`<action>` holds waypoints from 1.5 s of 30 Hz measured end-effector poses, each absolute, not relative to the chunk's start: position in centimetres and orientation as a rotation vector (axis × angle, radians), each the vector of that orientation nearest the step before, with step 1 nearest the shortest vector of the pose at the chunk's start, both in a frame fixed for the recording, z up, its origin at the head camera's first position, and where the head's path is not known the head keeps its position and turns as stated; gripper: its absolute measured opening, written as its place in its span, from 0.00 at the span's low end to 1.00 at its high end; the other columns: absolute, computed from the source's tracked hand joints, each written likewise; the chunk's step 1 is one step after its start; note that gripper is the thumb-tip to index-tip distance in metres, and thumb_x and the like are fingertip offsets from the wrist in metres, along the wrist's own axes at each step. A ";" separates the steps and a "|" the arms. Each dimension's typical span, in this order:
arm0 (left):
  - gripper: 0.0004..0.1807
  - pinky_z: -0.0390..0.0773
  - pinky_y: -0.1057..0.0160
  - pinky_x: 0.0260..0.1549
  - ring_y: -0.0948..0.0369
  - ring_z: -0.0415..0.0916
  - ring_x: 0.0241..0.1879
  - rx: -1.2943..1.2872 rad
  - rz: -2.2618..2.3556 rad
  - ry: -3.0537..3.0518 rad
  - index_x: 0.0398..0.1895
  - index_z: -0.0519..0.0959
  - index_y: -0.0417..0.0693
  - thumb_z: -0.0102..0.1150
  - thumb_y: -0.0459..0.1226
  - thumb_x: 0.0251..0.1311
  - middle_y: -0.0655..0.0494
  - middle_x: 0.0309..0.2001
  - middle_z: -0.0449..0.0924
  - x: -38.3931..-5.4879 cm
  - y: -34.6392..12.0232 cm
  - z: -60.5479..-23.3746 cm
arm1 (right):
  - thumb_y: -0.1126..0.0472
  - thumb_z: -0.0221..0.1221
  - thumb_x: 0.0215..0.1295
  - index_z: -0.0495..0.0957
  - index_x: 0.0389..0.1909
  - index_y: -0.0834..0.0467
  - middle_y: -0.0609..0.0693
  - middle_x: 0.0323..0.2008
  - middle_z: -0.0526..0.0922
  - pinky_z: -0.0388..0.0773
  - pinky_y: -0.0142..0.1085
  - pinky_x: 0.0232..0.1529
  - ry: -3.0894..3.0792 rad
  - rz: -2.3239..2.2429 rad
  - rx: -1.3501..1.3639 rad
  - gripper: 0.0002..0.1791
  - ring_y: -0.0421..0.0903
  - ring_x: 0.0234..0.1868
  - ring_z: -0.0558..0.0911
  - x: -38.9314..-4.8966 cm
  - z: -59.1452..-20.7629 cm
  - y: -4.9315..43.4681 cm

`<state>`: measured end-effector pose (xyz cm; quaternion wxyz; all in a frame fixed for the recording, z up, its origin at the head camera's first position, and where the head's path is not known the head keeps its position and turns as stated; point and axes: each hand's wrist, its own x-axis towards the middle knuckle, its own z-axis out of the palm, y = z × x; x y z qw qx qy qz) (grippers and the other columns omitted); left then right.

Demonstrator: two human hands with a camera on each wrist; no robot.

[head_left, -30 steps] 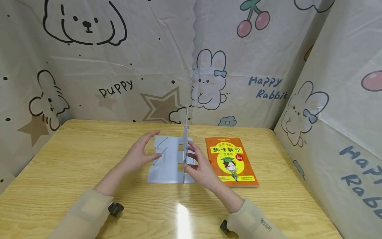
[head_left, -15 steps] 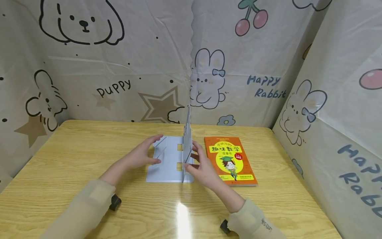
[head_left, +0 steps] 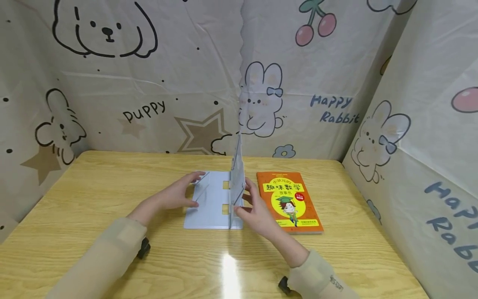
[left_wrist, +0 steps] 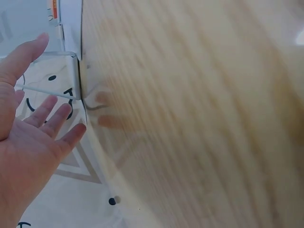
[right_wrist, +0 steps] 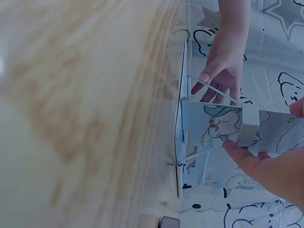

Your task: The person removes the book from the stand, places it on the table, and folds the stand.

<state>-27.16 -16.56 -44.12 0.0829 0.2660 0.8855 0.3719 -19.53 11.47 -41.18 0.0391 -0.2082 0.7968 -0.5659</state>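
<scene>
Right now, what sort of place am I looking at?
Probably a small study or filming nook: a wood-grain table, a cartoon-printed sheet behind it, and an orange book beside a pale stand.

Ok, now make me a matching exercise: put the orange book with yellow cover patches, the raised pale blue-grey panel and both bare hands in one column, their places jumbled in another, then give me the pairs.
Things
1. Orange book with yellow cover patches
2. Raised pale blue-grey panel
3. Bare left hand
4. Bare right hand

Places
A. At the left side of the flat, pale rectangular base
B. At the panel, on the side toward the book
C. Rising from the base
D. Lying cover up on the wood-grain table

Pairs: 1-D, 2-C, 3-A, 4-B
</scene>
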 end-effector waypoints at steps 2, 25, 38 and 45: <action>0.51 0.56 0.44 0.67 0.46 0.55 0.68 0.789 1.097 2.640 0.72 0.52 0.52 0.73 0.36 0.46 0.43 0.68 0.59 -27.3 -16.5 -44.1 | 0.68 0.56 0.60 0.45 0.73 0.49 0.57 0.70 0.56 0.74 0.50 0.57 2.437 -1.723 -0.632 0.43 0.58 0.64 0.68 -19.1 -40.3 11.5; 0.47 0.63 0.46 0.64 0.47 0.59 0.66 0.820 0.973 2.640 0.71 0.56 0.52 0.71 0.36 0.48 0.44 0.66 0.61 -27.8 -15.8 -43.8 | 0.65 0.55 0.59 0.47 0.71 0.43 0.52 0.69 0.58 0.73 0.52 0.58 2.439 -1.747 -0.594 0.42 0.54 0.63 0.69 -20.0 -41.7 11.8; 0.45 0.69 0.47 0.58 0.47 0.63 0.60 0.881 0.820 2.650 0.70 0.59 0.52 0.71 0.35 0.48 0.40 0.62 0.62 -28.2 -15.0 -43.3 | 0.64 0.55 0.59 0.48 0.71 0.44 0.51 0.69 0.58 0.73 0.52 0.58 2.442 -1.744 -0.575 0.41 0.55 0.63 0.70 -20.0 -41.6 11.8; 0.44 0.68 0.45 0.59 0.47 0.61 0.61 0.861 0.720 2.652 0.70 0.61 0.54 0.71 0.38 0.49 0.43 0.63 0.62 -28.4 -14.7 -43.3 | 0.64 0.55 0.59 0.48 0.71 0.45 0.52 0.69 0.58 0.72 0.52 0.58 2.438 -1.748 -0.585 0.41 0.55 0.63 0.69 -20.0 -41.7 11.8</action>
